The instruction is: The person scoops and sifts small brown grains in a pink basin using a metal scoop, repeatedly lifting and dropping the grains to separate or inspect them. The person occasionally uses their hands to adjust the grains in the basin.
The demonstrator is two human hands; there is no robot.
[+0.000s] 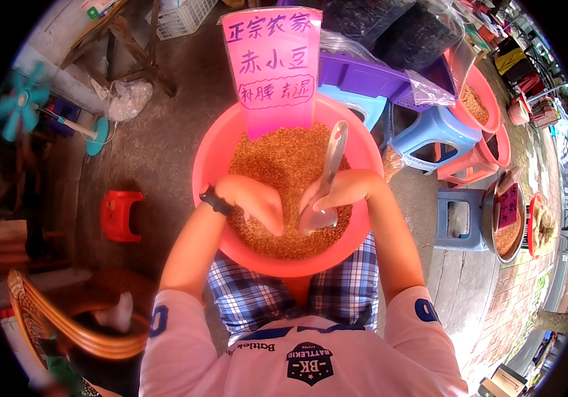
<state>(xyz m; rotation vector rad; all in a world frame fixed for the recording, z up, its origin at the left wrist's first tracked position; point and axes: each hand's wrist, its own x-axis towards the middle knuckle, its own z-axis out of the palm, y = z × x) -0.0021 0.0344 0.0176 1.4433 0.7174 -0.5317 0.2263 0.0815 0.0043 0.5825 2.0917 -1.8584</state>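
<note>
A pink plastic basin (209, 149) full of small reddish-brown beans (284, 149) stands before me, over my lap. My left hand (259, 203), with a black band at the wrist, is pushed fingers down into the beans; its fingertips are buried, and whether it holds beans cannot be told. My right hand (338, 191) is closed around the metal scoop (334, 154), its handle pointing up and its bowl low against the beans. A pink handwritten sign (276, 64) in a clear sleeve stands upright at the basin's far side.
A purple crate (363, 74) rests on blue plastic stools (427, 134) at the far right. Further right, a metal bowl of grain (507, 240) sits by a grey-blue stool (460, 218). On the left are a red stool (122, 216), a teal fan (25, 101) and a rattan chair (80, 337).
</note>
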